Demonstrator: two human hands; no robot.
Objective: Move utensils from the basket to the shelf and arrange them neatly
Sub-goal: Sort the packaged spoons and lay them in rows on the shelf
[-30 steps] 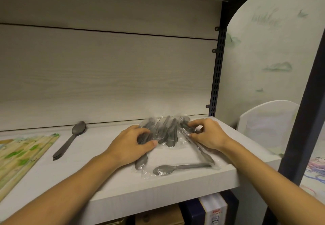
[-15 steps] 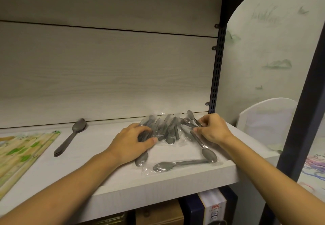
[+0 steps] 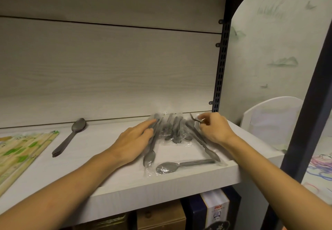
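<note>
A white box (image 3: 216, 210) under the shelf (image 3: 161, 185) bears small red lettering, too blurred to read; nothing else in view carries any legible text, label or number.

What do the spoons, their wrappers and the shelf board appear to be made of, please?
Spoons: probably metal with a dull grey, matte finish, though grey plastic cannot be ruled out. Wrappers: thin clear plastic film, judging by crinkles and glints. Shelf board: pale laminate or wood-grain veneer, with fine printed-looking grain lines.
</note>
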